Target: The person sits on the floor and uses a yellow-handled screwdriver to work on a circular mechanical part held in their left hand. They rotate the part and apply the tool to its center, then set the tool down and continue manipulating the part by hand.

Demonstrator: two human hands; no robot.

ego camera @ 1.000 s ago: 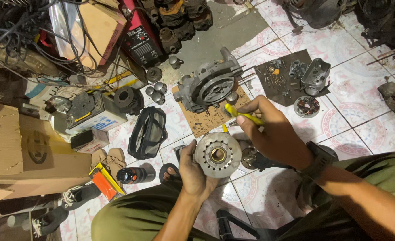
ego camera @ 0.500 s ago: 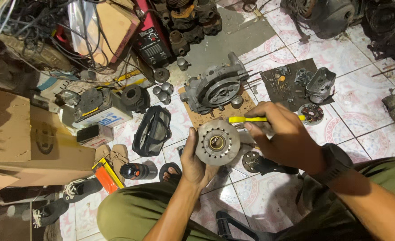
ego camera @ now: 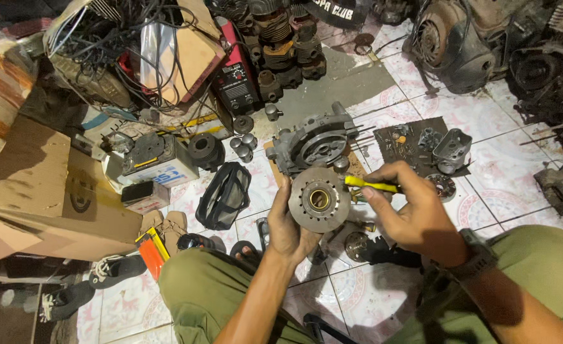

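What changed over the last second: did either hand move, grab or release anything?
The left hand raised the round metal disc toward the engine casing. The right hand swung the yellow-handled tool level beside it. Both grips held; floor clutter stayed put.

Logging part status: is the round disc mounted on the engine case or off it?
Off: the left hand holds the disc above the floor, in front of the case.

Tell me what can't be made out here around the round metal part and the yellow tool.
- Head view: the yellow tool's working tip, hidden behind the round metal disc.
- The disc's back face, turned away and covered by the left hand.
- The tool's far end, wrapped inside the right hand.
- Small parts on the dark mat: too small to identify.
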